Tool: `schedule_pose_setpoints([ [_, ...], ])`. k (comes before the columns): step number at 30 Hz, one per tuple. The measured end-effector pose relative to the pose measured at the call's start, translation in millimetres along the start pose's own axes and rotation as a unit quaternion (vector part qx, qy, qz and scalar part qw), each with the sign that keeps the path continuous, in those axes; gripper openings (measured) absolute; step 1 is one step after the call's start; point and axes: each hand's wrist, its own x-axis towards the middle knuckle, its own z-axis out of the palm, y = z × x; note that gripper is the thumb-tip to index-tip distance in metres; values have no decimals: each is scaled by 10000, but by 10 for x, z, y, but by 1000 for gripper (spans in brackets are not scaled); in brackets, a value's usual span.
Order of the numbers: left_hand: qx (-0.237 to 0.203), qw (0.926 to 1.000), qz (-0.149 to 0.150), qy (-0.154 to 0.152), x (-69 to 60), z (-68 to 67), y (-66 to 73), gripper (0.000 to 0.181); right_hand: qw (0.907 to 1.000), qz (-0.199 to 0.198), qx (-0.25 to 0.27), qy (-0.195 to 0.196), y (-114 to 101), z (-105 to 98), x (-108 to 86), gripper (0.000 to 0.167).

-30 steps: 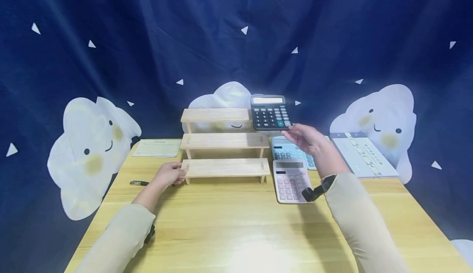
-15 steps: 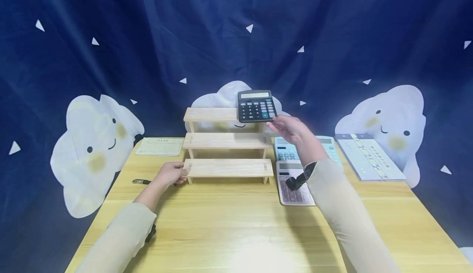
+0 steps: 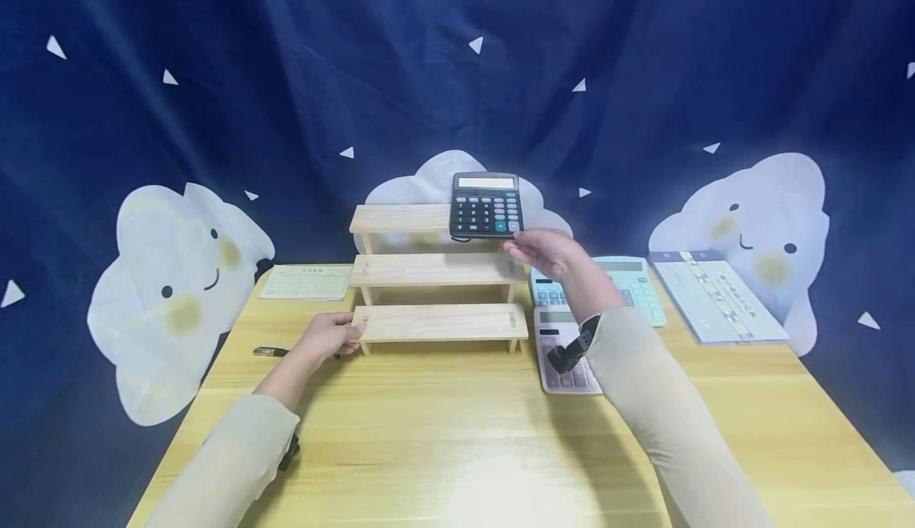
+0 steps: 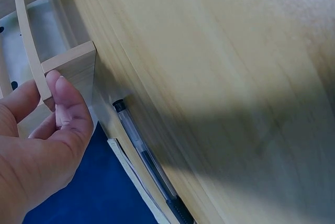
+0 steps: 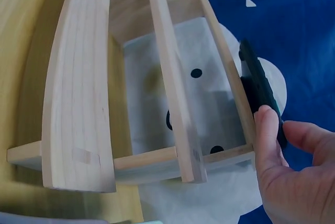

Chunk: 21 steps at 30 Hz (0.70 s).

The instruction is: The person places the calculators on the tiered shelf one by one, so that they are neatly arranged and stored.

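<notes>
A three-step wooden display rack (image 3: 438, 323) stands at the middle back of the table. My left hand (image 3: 325, 336) pinches the left end of its lowest board between thumb and fingers, also plain in the left wrist view. By its lower right corner, my right hand (image 3: 554, 254) grips a black calculator (image 3: 486, 209), its keys facing me. The calculator covers the right part of the top board in the head view. In the right wrist view the calculator (image 5: 259, 80) is tilted close to that board; whether it touches is unclear.
Right of the rack lie a pink calculator (image 3: 554, 345) and a light blue one (image 3: 639, 282), partly behind my right arm. Farther right is a notebook (image 3: 715, 298). A paper pad (image 3: 305, 283) and a pen (image 3: 270, 352) lie on the left. A blue curtain (image 3: 400, 75) hangs behind.
My right hand has carried the black calculator leftward and slightly up, over the right part of the top board. The left hand keeps its hold on the lowest board.
</notes>
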Motion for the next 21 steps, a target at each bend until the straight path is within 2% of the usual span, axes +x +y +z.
schedule_pose_setpoints([
  [6,0,10000,51,-18,10,8,14,52,9986,68,308,416,5,6,42,7],
  [11,-13,10000,58,-19,-20,2,-22,52,9968,113,532,585,61,29,87,8],
  [21,-103,9999,51,37,-7,20,-5,55,9923,75,950,789,63,88,144,12],
])
